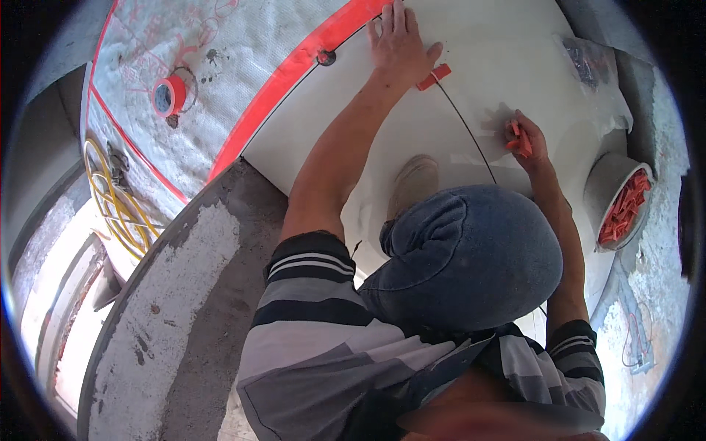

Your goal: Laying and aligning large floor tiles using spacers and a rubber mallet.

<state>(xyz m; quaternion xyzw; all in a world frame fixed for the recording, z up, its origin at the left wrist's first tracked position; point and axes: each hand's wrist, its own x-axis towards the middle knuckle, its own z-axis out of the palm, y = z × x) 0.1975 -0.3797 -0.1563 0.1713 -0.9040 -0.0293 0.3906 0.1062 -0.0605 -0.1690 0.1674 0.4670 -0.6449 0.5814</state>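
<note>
The person crouches over pale tiles [426,128], one denim knee [478,257] bent below me. The left hand [397,48] lies flat with its fingers stretched out, its fingertips by the strip of red tape [276,90], its thumb just beside a red clip [434,78] that sits across the dark joint [465,125]. The right hand [535,147] curls around a few red wedges [521,141] over the tile right of that joint, though from here I can't count them. Near that forearm stands a grey bucket [601,184], tilted, with more red pieces [624,209] heaped inside
</note>
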